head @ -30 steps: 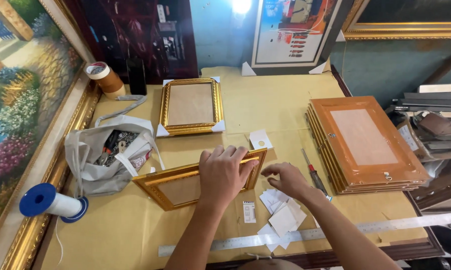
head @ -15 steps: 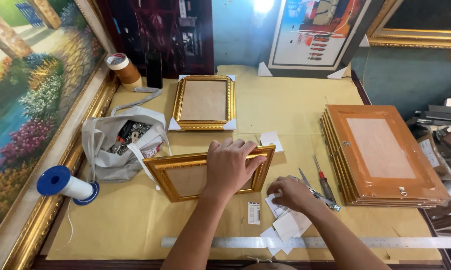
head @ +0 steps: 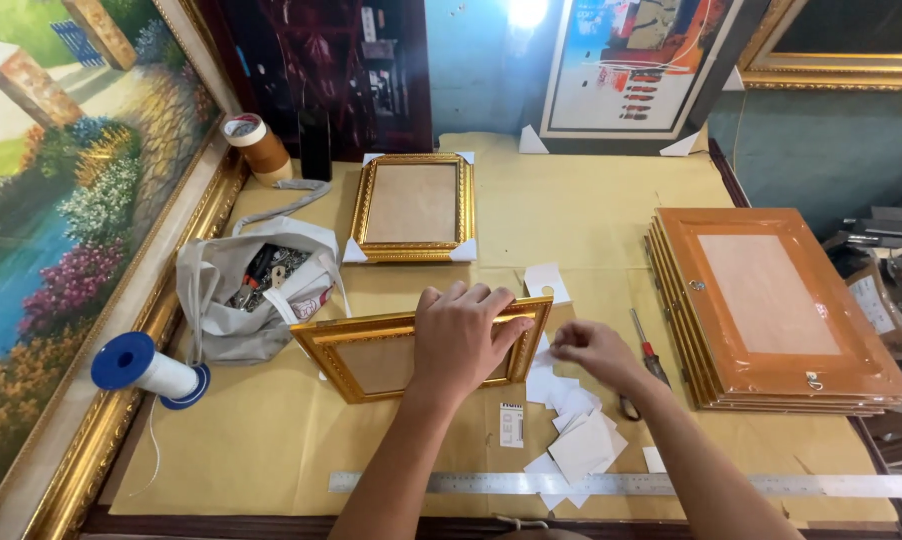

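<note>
A small gold picture frame (head: 371, 352) lies flat on the paper-covered table near me. My left hand (head: 463, 335) rests palm down on its right half, fingers spread over the top rail. My right hand (head: 593, 350) sits just right of the frame's right edge, fingers pinched on a white cardboard corner piece (head: 543, 354) at the frame's corner. A loose pile of white corner pieces (head: 579, 432) lies below that hand.
A second gold frame (head: 412, 206) with white corner protectors lies further back. A stack of brown frame backs (head: 771, 305) is at the right, a screwdriver (head: 647, 356) beside it. A grey bag of tools (head: 251, 295), a blue-ended string spool (head: 146, 368), tape roll (head: 255, 143) and steel ruler (head: 671, 484) are around.
My head has shifted, so the table sits differently in view. My right hand rose from the pile of corner pieces to the frame's right corner. The left hand stayed on the frame.
</note>
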